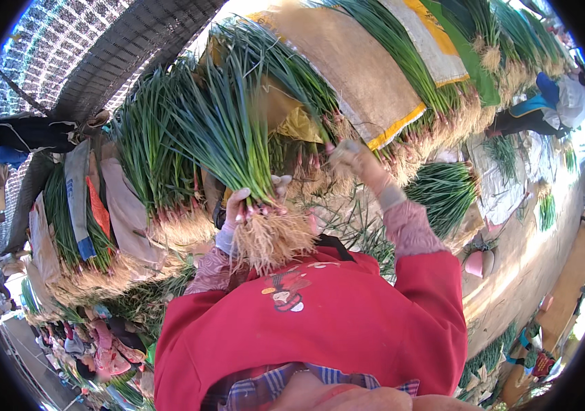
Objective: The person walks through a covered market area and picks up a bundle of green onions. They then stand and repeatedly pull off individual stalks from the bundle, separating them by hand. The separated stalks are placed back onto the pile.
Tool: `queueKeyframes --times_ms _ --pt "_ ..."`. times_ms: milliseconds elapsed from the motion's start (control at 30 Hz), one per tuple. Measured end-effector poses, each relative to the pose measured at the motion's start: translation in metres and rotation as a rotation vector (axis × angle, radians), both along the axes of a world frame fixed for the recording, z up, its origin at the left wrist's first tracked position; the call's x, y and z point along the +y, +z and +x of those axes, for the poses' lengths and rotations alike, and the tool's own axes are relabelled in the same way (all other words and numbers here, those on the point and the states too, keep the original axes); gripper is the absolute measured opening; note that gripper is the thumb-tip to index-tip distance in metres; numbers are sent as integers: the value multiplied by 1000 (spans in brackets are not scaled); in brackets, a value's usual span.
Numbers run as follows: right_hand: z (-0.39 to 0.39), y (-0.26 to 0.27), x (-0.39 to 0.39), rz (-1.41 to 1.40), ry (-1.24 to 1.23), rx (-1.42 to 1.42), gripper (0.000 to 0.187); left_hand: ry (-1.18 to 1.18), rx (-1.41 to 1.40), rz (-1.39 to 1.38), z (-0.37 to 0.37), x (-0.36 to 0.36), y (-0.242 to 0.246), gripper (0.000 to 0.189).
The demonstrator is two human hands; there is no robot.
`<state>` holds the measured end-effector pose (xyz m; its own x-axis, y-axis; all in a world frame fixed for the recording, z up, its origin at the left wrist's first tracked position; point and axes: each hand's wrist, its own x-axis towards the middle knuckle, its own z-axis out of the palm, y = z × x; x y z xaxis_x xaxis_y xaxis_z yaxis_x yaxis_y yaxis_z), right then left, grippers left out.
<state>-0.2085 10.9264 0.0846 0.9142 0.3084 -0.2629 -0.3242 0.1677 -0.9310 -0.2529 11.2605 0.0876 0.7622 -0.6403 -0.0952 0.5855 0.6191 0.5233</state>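
A thick bunch of green onions [251, 169] with pinkish bulbs and long pale roots rests in my left hand [259, 198], its thumb and fingers around the stems just above the bulbs. The leaves fan up and away from me. To the right, my right hand [351, 156] has its fingers closed at the base of a single green onion stalk [325, 144], beside the piled onions. My right hand is partly blurred. Below the held bunch, the roots hang in front of my red top.
A long row of green onions [143, 149] runs across, partly covered by woven sacks [364, 67]. A smaller onion bundle [444, 192] lies right of my right arm. Loose leaves [359, 226] litter the ground. Other people [562, 105] are at the far right and lower left.
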Motion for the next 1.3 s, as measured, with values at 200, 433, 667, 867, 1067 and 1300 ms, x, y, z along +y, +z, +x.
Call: queueKeyframes --times_ms 200,433,667,867,1067,1300 --pt "-23 45 74 -468 190 -396 43 47 65 256 5 -18 -8 70" --pt "13 7 119 560 14 438 31 143 91 85 -4 -19 9 66" --pt "-1 -41 119 236 -222 157 25 205 135 161 -13 -25 -9 50" --pt "33 -5 101 -196 100 319 25 241 340 183 -20 -34 -25 54" --pt "14 -18 107 111 -56 357 28 201 289 205 -17 -34 -24 53" --pt "14 -37 92 365 -30 347 34 134 15 67 -10 -23 -19 65"
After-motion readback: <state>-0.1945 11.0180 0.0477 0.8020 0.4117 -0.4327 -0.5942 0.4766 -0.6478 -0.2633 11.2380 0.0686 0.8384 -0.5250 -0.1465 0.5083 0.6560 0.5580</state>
